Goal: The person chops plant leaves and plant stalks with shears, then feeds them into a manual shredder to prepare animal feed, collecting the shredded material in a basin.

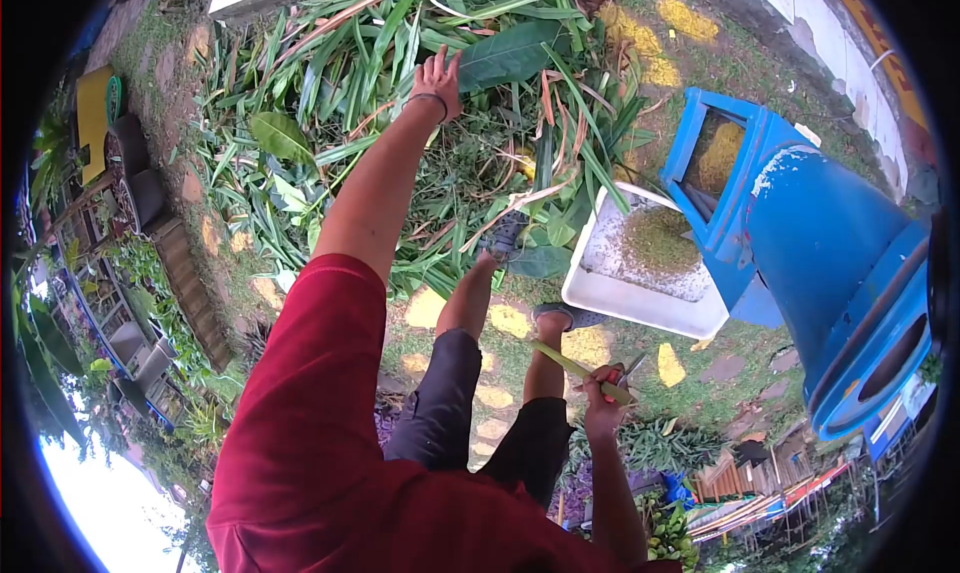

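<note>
My left hand (437, 85) stretches out over a pile of cut leaves (350, 93), its fingers apart. A big dark green leaf (515, 55) lies right at its fingertips. Close to my body, my right hand (603, 398) is closed around a pale green stalk (562, 359) and a red-handled cutting tool (613, 377) whose metal blade points up and to the right. The exact kind of tool I cannot tell. A broad yellow-green leaf (281, 136) rests on the pile left of my forearm.
At the right stands a blue machine (830, 223) with a wide round mouth. Under its chute a white tray (640, 321) holds shredded plant bits. My shoes (570, 316) stand between pile and tray. Yellow-painted stones (670, 365) dot the grass, and a wall edge (830, 53) runs behind.
</note>
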`<state>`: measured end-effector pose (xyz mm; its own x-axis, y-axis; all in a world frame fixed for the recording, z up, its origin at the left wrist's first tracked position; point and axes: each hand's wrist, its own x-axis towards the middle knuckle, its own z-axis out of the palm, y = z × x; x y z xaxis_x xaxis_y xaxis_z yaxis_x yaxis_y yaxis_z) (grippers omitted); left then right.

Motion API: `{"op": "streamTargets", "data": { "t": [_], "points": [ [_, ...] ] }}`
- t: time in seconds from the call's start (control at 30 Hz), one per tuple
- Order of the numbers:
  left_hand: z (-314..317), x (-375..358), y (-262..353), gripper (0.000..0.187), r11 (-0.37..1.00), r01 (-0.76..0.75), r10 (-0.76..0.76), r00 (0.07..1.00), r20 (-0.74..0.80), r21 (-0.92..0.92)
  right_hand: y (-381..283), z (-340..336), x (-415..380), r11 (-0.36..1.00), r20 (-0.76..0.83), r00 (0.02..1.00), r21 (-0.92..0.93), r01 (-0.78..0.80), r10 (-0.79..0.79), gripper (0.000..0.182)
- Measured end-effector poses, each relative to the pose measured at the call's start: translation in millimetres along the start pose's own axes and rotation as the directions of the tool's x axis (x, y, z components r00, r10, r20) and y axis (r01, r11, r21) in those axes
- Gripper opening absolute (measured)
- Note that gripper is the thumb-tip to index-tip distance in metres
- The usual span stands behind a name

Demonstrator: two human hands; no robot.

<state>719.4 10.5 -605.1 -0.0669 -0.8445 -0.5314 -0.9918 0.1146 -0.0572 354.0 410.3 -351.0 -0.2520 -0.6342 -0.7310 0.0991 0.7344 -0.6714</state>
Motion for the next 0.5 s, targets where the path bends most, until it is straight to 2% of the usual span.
{"op": "streamTargets", "data": {
  "t": [0.07,0.13,0.17,0.2,0.23,0.27,0.33,0.4,0.47,0.5],
  "points": [
    [16,15,-6,0.110,0.999,0.052,-0.052,0.999,0.010,-0.003,13,0,2,0.999,0.031,0.999,-0.009,-0.034,0.034,0.021],
    [24,23,-4,0.097,0.977,0.172,-0.142,0.965,0.219,-0.127,3,9,-1,0.994,0.005,0.996,0.067,-0.088,0.088,0.021],
    [31,15,0,0.064,0.988,0.148,-0.142,0.983,0.120,-0.050,10,6,-2,0.992,0.027,0.996,0.092,-0.087,0.085,0.022],
    [45,6,3,0.064,0.988,0.146,-0.138,0.982,0.131,-0.055,10,3,-3,0.992,0.021,0.995,0.084,-0.095,0.094,0.022],
    [57,-8,3,0.048,0.995,0.079,-0.070,0.990,0.126,-0.068,7,3,-5,0.992,0.031,0.994,0.059,-0.108,0.107,0.021],
    [61,-15,-1,0.042,0.997,0.018,-0.010,0.994,0.107,-0.075,4,4,-3,0.993,0.049,0.993,0.042,-0.109,0.107,0.021],
    [46,-61,15,0.044,0.977,-0.004,0.009,1.000,0.023,-0.212,-6,2,3,0.995,0.055,0.994,0.038,-0.097,0.095,0.020],
    [27,-99,26,0.053,0.916,0.126,-0.116,0.992,0.048,-0.381,-17,3,8,0.990,0.039,0.994,0.089,-0.107,0.104,0.019],
    [-17,-136,38,0.061,0.816,0.186,-0.151,0.983,0.108,-0.548,-25,0,15,0.996,0.067,0.997,0.075,-0.037,0.032,0.018],
    [-24,-153,45,0.060,0.719,0.221,-0.157,0.975,0.156,-0.659,-27,-3,16,0.999,0.088,0.996,0.040,-0.005,0.002,0.018]
  ]
}}
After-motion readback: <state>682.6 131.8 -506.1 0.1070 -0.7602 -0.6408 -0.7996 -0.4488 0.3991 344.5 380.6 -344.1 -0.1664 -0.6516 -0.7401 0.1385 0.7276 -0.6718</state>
